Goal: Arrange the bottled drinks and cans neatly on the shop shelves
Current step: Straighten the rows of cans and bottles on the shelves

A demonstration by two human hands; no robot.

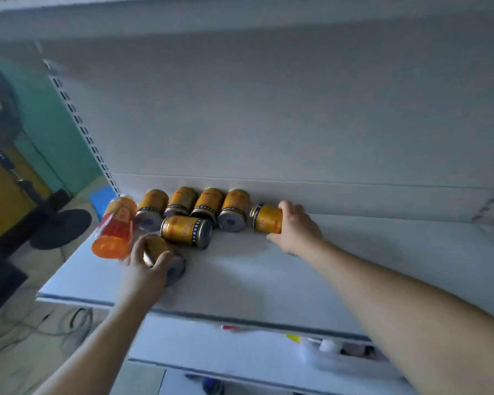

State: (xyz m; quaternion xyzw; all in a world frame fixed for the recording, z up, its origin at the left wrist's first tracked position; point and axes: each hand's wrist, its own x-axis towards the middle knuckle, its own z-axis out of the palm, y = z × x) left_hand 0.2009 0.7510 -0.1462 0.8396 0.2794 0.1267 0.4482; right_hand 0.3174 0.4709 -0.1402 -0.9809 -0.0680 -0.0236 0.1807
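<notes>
Several gold cans (207,205) stand in a row against the back wall of a white shelf (240,269). One more gold can (186,231) lies on its side in front of them. My right hand (295,228) grips a gold can lying on its side (265,218) at the right end of the row. My left hand (147,267) holds another gold can (160,253) near the shelf's front left. An orange bottle with a red label (115,227) leans at the shelf's left edge, just beside my left hand.
A slotted upright (77,118) bounds the shelf on the left. Lower shelves (217,346) below hold blurred bottles (342,350). A dark standing fan (0,109) and its base (60,228) are on the floor to the left. An upper shelf (240,12) hangs overhead.
</notes>
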